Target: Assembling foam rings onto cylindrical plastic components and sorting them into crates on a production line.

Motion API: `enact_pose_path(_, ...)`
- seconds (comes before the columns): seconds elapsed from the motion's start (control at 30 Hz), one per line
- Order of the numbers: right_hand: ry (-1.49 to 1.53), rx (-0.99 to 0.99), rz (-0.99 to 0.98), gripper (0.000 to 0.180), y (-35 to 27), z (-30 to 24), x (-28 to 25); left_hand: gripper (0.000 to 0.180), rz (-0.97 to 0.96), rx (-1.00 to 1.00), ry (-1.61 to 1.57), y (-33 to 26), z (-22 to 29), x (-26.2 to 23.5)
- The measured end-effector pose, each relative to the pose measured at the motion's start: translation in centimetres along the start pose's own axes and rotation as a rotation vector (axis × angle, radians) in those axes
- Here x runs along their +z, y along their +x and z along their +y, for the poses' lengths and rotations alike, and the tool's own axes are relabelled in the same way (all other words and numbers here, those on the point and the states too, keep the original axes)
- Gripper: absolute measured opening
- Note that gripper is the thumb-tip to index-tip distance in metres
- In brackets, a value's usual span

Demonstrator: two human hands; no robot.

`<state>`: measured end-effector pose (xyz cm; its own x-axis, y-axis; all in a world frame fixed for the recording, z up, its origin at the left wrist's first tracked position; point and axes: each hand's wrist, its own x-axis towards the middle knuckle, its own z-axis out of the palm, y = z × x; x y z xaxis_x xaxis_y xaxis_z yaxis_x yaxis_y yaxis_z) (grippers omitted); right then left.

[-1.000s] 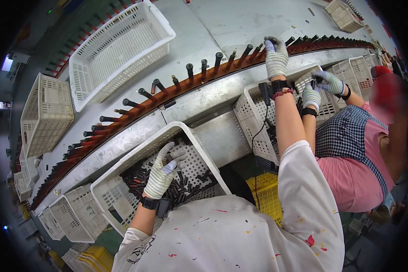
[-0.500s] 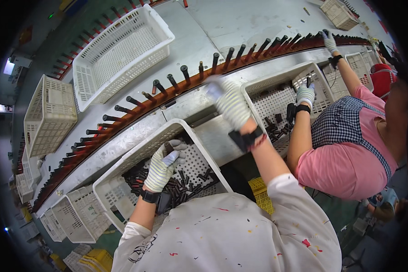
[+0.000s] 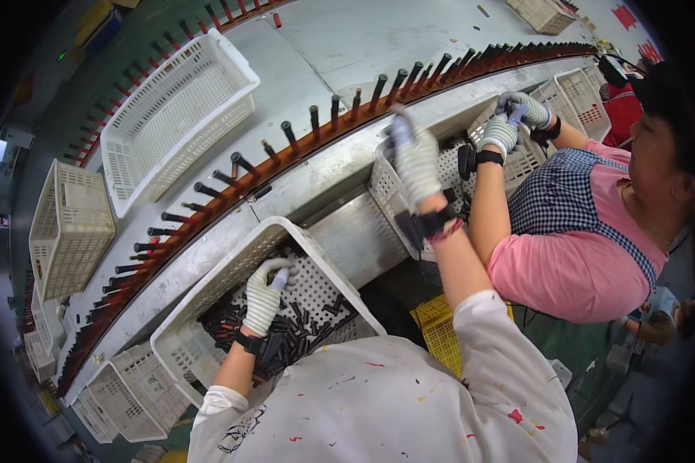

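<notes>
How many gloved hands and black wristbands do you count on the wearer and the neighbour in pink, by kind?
Wearer's gloved hands, left hand and right hand: 2
Co-worker's gloved hands: 2
Black wristbands: 4
Total: 8

Below my left fingers (image 3: 285, 264), loose tubes (image 3: 289, 333) lie in a basket (image 3: 184, 355). Ahead of my fingers on both sides, a rail (image 3: 287, 163) runs along the counter (image 3: 301, 69), rods (image 3: 314, 117) standing in it; beyond, ahead-left, sits a second basket (image 3: 181, 104). Right of my right fingers (image 3: 401, 127): a third basket (image 3: 449, 164), then a co-worker (image 3: 571, 266).
</notes>
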<state>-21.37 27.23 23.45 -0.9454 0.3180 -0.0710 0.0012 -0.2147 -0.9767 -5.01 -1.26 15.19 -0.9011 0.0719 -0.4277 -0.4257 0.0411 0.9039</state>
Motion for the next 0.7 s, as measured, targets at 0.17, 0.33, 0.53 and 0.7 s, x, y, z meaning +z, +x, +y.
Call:
enact_pose_path(0.17,-0.391,-0.402,0.550,0.024,12.6,2.3,-7.1,0.055,0.087,0.249,1.030,3.4,-9.8,-1.0)
enact_pose_path(0.33,-0.470,-0.448,0.697,0.023,16.1,0.4,-7.0,0.059,0.056,0.134,1.352,5.9,-13.9,2.2)
enact_pose_path(0.53,-0.939,-0.359,0.454,0.026,17.7,-1.0,-7.7,0.055,-0.205,0.190,1.396,2.9,-16.6,4.5)
enact_pose_path(0.7,-1.266,-0.225,0.323,0.028,15.7,-2.7,-4.8,0.048,-0.774,0.336,1.285,-1.7,-13.6,4.8)
